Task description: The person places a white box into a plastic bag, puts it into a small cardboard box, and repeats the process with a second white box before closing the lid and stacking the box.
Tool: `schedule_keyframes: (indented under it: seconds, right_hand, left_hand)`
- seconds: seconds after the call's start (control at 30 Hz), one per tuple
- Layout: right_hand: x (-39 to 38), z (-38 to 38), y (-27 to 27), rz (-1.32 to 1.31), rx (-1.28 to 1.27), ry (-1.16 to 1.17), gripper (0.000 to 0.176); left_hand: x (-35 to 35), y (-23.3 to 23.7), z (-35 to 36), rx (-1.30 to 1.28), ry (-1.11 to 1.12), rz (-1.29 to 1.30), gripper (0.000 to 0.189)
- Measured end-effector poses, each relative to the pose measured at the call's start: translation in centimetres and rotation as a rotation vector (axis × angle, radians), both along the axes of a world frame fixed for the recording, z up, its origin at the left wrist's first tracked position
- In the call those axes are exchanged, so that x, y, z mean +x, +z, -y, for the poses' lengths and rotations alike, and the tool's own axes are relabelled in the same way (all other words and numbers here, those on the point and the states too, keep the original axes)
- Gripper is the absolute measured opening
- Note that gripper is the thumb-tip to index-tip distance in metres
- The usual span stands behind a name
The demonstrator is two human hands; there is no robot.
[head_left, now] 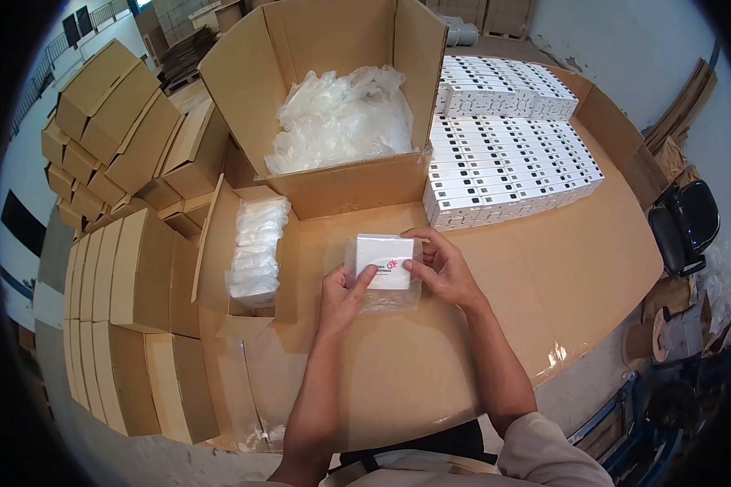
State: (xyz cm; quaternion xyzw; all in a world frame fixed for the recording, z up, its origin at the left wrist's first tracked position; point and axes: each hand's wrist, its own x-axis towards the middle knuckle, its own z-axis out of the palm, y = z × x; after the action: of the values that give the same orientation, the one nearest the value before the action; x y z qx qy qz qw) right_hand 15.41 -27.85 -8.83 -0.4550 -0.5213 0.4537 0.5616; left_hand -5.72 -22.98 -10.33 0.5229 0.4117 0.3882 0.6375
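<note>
Between my two hands is a flat white square piece (384,280) with a red logo and dark print, inside a clear plastic bag (390,302) whose loose edges stick out around it. My left hand (343,299) grips the lower left side, thumb on the white face. From the right, my right hand (447,272) holds the piece with its thumb on the face near the logo and its index finger along the top corner. Left of my hands, an open carton (287,280) holds a row of bagged pieces (257,247).
Behind my hands, a large open cardboard box (345,188) contains a heap of clear plastic bags (345,114). White slotted units (512,166) are stacked at the back right of the cardboard-covered table (528,292). Brown cartons (126,276) are piled along the left. A black chair (684,227) stands at the right.
</note>
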Motion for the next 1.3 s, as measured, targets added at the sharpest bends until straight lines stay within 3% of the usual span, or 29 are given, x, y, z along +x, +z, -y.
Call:
schedule_keyframes:
  seconds: [0.57, 0.83, 0.93, 1.13, 1.3]
  right_hand:
    - [0.0, 0.2, -0.2, 0.148, 0.050, -0.057, 0.012]
    - [-0.1, 0.0, -0.4, 0.239, 0.103, -0.100, 0.012]
    - [-0.4, -0.1, -0.6, 0.163, 0.157, -0.131, 0.009]
    - [-1.1, 0.1, 0.0, -0.265, -0.027, -0.146, 0.030]
    - [-1.0, 0.1, 0.8, -0.106, -0.053, -0.028, 0.041]
  left_hand:
    - [0.2, -0.7, -0.1, 0.039, 0.020, 0.059, 0.026]
    - [0.3, -1.2, -0.2, 0.084, 0.052, 0.074, 0.024]
    - [0.2, -1.2, -0.2, 0.121, 0.083, 0.129, 0.024]
    - [0.1, -3.5, -0.9, 0.207, 0.127, 0.284, 0.026]
    - [0.4, -1.6, -0.9, 0.150, 0.119, 0.349, 0.027]
